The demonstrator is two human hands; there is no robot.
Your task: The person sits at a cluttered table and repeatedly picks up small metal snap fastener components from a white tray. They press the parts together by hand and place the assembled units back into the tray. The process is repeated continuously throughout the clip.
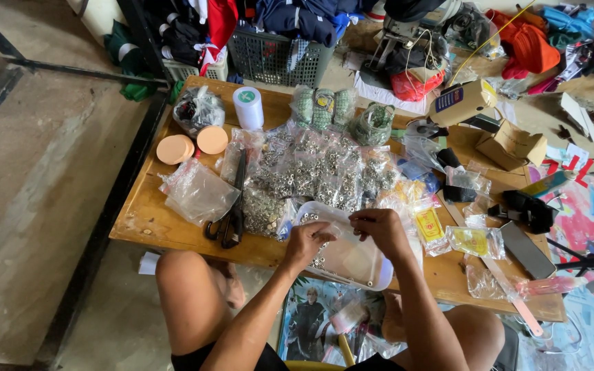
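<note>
My left hand (309,242) and my right hand (380,231) meet over a white plastic tray (362,264) that holds small silver metal pieces. Both hands pinch a small clear plastic bag (338,230) between them above the tray. The tray lies at the near edge of a low wooden table (156,220). Just beyond the hands, many clear bags of silver metal eyelets (311,172) cover the table's middle. Large black scissors (232,216) rest to the left of my left hand.
Empty clear bags (197,192), round tan discs (175,149) and a white tape roll (247,106) sit at the left. Yellow packets (472,240), a cardboard box (513,145) and a black tool (531,209) lie right. Clothes and baskets (273,55) crowd the far side.
</note>
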